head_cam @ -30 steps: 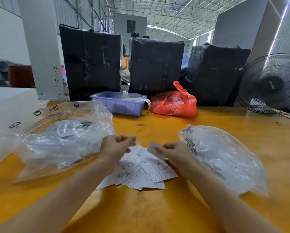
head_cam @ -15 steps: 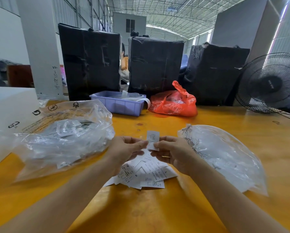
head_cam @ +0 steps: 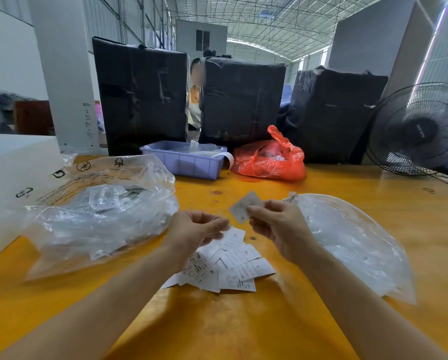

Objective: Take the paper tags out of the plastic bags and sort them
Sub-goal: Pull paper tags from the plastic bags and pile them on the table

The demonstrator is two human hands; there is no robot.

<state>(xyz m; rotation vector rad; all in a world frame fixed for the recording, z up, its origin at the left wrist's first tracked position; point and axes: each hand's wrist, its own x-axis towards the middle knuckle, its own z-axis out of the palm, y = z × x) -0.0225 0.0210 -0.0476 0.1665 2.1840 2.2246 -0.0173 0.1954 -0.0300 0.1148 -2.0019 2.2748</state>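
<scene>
My right hand (head_cam: 277,224) pinches a small pale tag (head_cam: 243,207) in the air above the table; the tag is blurred. My left hand (head_cam: 199,229) hovers just to its left, fingers curled and thumb against the fingertips. Whether it holds a thin clear sleeve I cannot tell. Below both hands lies a loose pile of white paper tags (head_cam: 233,266) printed with sizes such as XL, L and S. A large clear plastic bag (head_cam: 95,216) with bagged tags inside lies to the left. Another clear plastic bag (head_cam: 347,240) lies to the right.
The orange table (head_cam: 243,328) carries a purple plastic bin (head_cam: 184,162) and a red plastic bag (head_cam: 272,159) at the back. Three black wrapped bales (head_cam: 139,94) stand behind them. A black fan (head_cam: 420,131) stands at the right and a white box (head_cam: 12,178) at the left.
Both hands pinched one tag together half a second ago. They have now drawn apart: my right hand keeps the tag, my left hand has pulled away to the left.
</scene>
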